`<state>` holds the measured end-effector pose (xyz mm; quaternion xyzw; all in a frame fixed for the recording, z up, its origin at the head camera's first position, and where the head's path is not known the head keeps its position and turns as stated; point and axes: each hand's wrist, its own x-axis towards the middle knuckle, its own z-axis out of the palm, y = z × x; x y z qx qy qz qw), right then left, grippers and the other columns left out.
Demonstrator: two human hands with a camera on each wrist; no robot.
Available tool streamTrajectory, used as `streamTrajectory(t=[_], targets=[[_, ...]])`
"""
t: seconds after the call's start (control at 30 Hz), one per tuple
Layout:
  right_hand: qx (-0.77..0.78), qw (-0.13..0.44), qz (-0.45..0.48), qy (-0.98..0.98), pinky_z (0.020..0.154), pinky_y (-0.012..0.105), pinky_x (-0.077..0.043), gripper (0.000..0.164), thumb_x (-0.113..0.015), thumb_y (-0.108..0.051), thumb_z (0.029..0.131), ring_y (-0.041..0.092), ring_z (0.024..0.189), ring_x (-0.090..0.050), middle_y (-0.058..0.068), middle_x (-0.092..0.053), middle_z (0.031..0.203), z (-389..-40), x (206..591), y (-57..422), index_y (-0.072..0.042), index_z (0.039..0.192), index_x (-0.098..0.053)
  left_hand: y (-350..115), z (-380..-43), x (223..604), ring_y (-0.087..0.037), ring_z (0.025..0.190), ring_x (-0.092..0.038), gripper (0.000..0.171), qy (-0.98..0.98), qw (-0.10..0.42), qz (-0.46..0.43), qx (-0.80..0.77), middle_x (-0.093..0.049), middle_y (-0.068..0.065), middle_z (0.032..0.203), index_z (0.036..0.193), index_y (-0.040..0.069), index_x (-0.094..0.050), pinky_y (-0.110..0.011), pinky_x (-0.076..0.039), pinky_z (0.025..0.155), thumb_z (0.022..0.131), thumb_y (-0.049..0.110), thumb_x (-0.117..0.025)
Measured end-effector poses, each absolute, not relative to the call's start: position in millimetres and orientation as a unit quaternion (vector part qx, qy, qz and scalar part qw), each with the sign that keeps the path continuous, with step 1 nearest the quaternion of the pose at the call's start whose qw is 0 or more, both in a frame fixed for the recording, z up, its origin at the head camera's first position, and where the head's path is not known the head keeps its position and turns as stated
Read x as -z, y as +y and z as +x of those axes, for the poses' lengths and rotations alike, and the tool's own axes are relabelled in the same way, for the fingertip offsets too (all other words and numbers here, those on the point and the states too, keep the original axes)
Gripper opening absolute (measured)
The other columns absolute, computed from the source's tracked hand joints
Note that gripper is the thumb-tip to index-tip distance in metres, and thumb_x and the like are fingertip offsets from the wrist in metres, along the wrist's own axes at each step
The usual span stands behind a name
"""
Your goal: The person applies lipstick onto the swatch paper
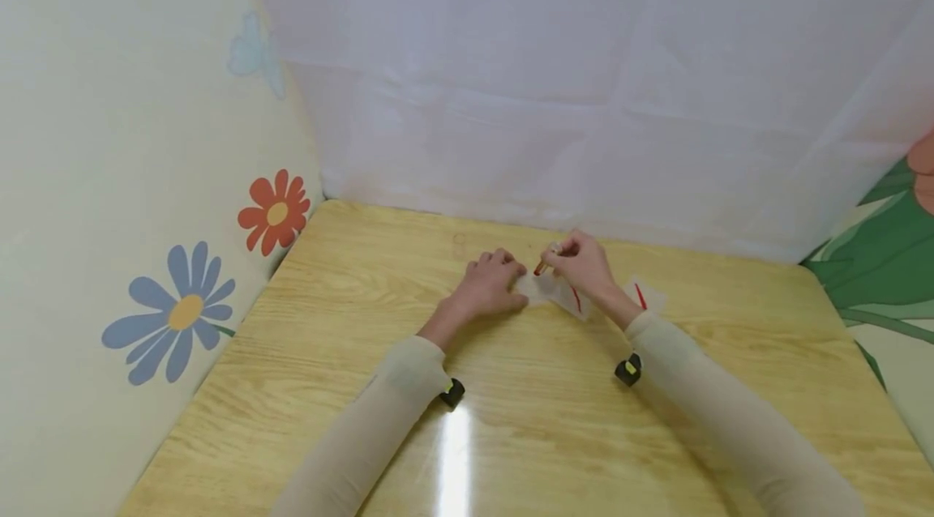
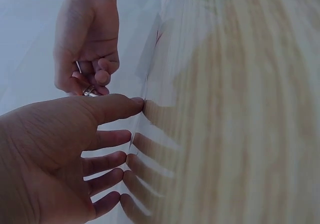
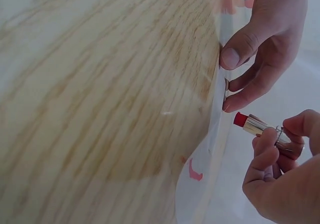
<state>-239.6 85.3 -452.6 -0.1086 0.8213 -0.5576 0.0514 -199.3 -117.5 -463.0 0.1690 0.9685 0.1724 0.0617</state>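
Observation:
A lipstick with a red tip and a shiny metallic tube is pinched in my right hand. Its tip points toward the tissue-like white sheet on the table, just above it. My left hand rests on the left part of that sheet, fingers spread and fingertips pressing down, as the left wrist view shows. A red streak marks the sheet's right part. Beyond my right wrist lies a second white piece with another red streak, partly hidden by the arm.
The wooden table runs back to a pale cloth wall. At left stands a panel printed with flowers, at right one with green leaves. Small dark devices are strapped at both wrists.

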Motion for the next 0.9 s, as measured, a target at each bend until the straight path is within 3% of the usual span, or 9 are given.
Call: streamTrajectory(t=[0.3, 0.57, 0.9], targets=[[0.546, 0.058, -0.122, 0.827, 0.066, 0.034, -0.056, 0.025, -0.077, -0.017, 0.091, 0.033, 0.075, -0.069, 0.009, -0.068, 0.085, -245.6, 461.4, 77.6, -0.006, 0.09, -0.055, -116.4, -200.3, 465.5, -0.032, 0.13, -0.039, 0.056, 0.969, 0.064, 0.168, -0.17, -0.046, -0.009, 0.143, 0.142, 0.014, -0.059, -0.055, -0.033, 0.106, 0.095, 0.042, -0.071], [0.516, 0.035, -0.135, 0.845, 0.059, 0.029, -0.054, 0.023, -0.077, -0.015, 0.089, 0.022, 0.067, -0.066, 0.009, -0.067, 0.081, -248.1, 465.5, 71.2, -0.006, 0.086, -0.056, -116.2, -200.8, 468.1, -0.031, 0.13, -0.039, 0.056, 0.969, 0.066, 0.162, -0.173, -0.046, -0.008, 0.143, 0.142, 0.015, -0.06, -0.055, -0.033, 0.105, 0.095, 0.043, -0.072], [0.46, 0.008, -0.172, 0.871, 0.069, 0.036, -0.052, 0.022, -0.074, -0.015, 0.088, 0.023, 0.081, -0.063, 0.009, -0.065, 0.089, -246.8, 467.2, 69.5, -0.008, 0.087, -0.053, -115.6, -199.7, 466.6, -0.03, 0.129, -0.04, 0.053, 0.969, 0.063, 0.16, -0.178, -0.046, -0.007, 0.141, 0.14, 0.016, -0.061, -0.055, -0.033, 0.104, 0.095, 0.042, -0.072]])
